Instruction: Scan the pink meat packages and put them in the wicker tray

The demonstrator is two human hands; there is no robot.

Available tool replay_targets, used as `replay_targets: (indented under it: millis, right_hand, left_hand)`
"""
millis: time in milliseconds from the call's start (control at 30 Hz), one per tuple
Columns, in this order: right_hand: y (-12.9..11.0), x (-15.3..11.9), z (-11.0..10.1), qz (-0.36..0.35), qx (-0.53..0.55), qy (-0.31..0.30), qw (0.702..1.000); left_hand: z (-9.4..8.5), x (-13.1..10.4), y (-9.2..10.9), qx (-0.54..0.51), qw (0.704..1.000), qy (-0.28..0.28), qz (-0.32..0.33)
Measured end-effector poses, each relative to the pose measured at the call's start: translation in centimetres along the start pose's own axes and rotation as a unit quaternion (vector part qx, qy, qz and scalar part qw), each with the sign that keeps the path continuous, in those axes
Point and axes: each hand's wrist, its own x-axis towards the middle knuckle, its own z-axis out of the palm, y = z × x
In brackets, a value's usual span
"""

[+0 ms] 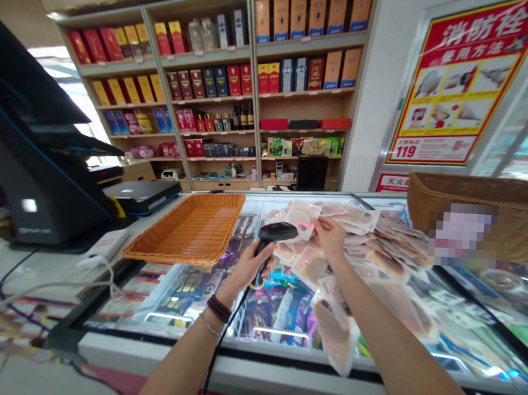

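My left hand [251, 268] is wrapped round the handle of a black barcode scanner [278, 230], its cable hanging down past my wrist. A red light from the scanner falls on a clear plastic food packet [302, 214]. The fingers of my right hand [330, 232] pinch that packet by its right edge. Beneath and around it, several similar flat packets [390, 244] lie in an overlapping pile on the glass top of a chest freezer [168, 296]. What is inside the packets is pale and brownish; I cannot make out its kind.
An orange wicker tray [190, 226] lies left of the pile, and a brown wicker basket [474, 192] stands at the right. A black checkout terminal [42, 166] and a flat scale [143, 196] stand on the left counter, with white cables [108, 265]. Shelves of boxes [208, 84] line the back wall.
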Motion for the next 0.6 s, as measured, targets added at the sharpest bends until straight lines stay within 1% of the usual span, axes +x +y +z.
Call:
replay_targets:
  millis: [200,367,433,500,567,600]
  right_hand:
    - [-0.6,-0.1,0.0,0.021,0.014,0.013,1.0]
    - [-1.9,-0.2,0.1,0.028,0.017,0.018,0.999]
    - [-2.5,-0.3,0.1,0.031,0.012,0.024,0.999]
    - [-3.1,-0.2,0.3,0.033,0.012,0.027,0.999]
    - [-3.5,-0.1,0.9,0.033,0.021,0.025,0.999]
    - [-3.6,0.0,1.5,0.032,0.029,0.021,0.999]
  left_hand:
    - [-0.5,-0.2,0.1,0.008,1.0,0.005,0.002]
    - [-0.4,-0.7,1.1,-0.007,1.0,0.01,0.016]
    - [-0.7,-1.1,1.7,-0.018,0.999,0.026,0.032]
    - [-1.4,-1.6,2.5,-0.026,0.997,0.047,0.047]
    - [-2.6,-2.3,3.4,-0.026,0.995,0.08,0.054]
    - [-3.4,-2.7,3.9,-0.026,0.992,0.106,0.057]
